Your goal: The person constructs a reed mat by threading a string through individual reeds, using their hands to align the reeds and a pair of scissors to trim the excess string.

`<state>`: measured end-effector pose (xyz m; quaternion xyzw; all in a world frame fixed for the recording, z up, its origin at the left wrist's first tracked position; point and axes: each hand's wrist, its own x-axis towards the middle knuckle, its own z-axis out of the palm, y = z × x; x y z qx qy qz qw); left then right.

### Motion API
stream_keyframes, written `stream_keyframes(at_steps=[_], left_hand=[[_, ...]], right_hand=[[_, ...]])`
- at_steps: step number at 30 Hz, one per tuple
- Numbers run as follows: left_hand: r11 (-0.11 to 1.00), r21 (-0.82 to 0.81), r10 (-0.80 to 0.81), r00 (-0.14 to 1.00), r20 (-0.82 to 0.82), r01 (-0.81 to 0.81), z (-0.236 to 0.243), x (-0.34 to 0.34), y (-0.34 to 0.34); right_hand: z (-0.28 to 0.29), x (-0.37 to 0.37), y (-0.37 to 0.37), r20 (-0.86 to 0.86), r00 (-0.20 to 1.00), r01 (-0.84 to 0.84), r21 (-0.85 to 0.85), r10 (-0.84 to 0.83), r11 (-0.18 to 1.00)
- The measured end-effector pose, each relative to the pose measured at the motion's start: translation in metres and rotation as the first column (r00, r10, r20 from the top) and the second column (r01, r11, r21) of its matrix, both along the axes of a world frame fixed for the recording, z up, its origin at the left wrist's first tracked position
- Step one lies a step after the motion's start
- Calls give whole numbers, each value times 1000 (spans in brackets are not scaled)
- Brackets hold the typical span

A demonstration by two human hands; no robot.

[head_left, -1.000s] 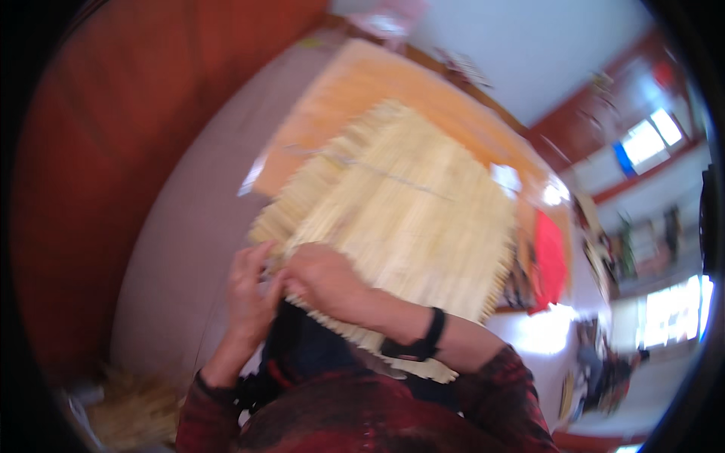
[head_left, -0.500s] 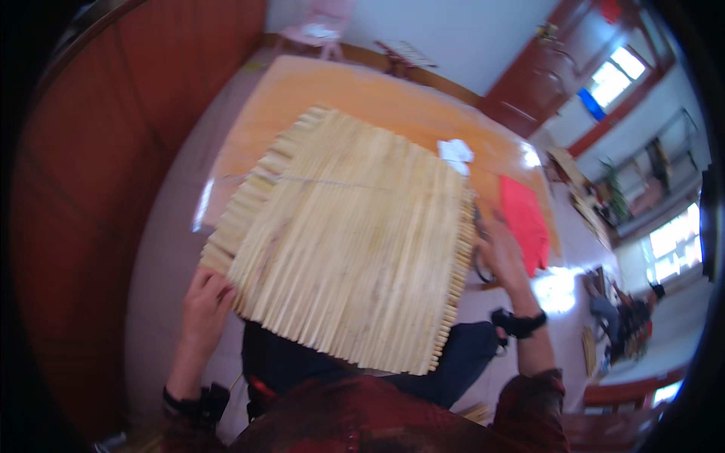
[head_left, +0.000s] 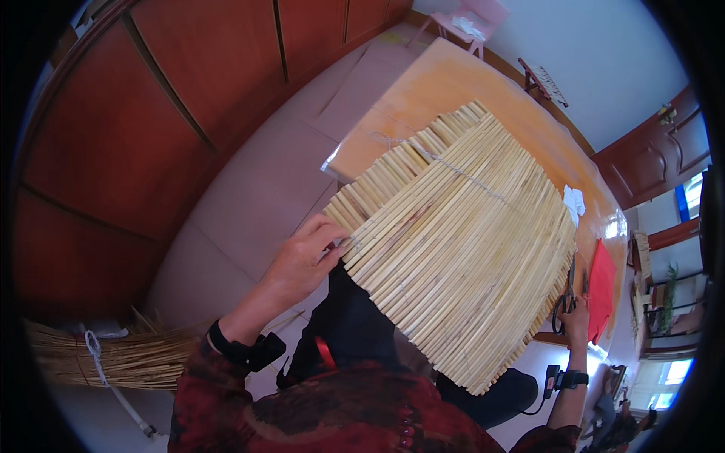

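Note:
A mat of pale reed stalks (head_left: 468, 249) lies slanting across my lap and the table's near edge, bound across by a thin twisted string. Along its upper left a second layer of stalks shows from under the top one. My left hand (head_left: 302, 253) is closed on the mat's left edge, thumb and fingers pinching the stalk ends. Beyond the mat's right edge, my right hand (head_left: 577, 321) is beside black-handled scissors (head_left: 561, 311). Its fingers are closed around a slim dark tool (head_left: 585, 282), whose lower part they hide.
The orange table (head_left: 438, 83) carries a white crumpled cloth (head_left: 574, 202) and a red sheet (head_left: 602, 291). Reddish wooden cabinets (head_left: 211, 68) line the left. A tied bundle of thin stalks (head_left: 136, 362) lies on the floor at lower left. A pink chair (head_left: 472, 23) stands beyond the table.
My view has swung left, bringing the stalk bundle and more cabinet into sight. My left hand still holds the mat's left edge. My right hand's fingers, spread by the scissors before, are now closed.

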<state>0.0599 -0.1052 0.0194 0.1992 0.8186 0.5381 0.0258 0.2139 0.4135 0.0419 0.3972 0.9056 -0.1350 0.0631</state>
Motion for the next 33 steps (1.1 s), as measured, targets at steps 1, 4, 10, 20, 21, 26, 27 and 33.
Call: stream_keyframes(at_steps=[1, 4, 10, 20, 21, 26, 27, 33], left_hand=[[999, -38, 2, 1000, -10, -3, -1, -2, 1], [1000, -24, 17, 1000, 7, -17, -4, -1, 2], [982, 142, 98, 977, 191, -126, -9, 11, 9], [813, 547, -243, 738, 630, -199, -35, 11, 11], [812, 547, -238, 738, 631, -206, -37, 12, 11], [771, 604, -295, 727, 621, -203, -45, 14, 13], [768, 605, -293, 725, 623, -210, -45, 13, 14], [750, 628, -316, 722, 616, -208, -46, 13, 13]], right_hand=[[16, -7, -19, 33, 999, 22, 25, -23, 999], [-4, 22, 21, -200, 979, 23, -55, -34, 998], [29, 14, -17, -564, 713, -82, -658, -417, 749], [76, -95, -233, -105, 761, -462, -780, 640, 422], [76, -104, -241, -106, 703, -505, -771, 703, 389], [60, -122, -248, -40, 620, -509, -781, 784, 363], [60, -126, -247, -18, 630, -486, -788, 776, 377], [49, -139, -236, 2, 636, -441, -819, 772, 366]])
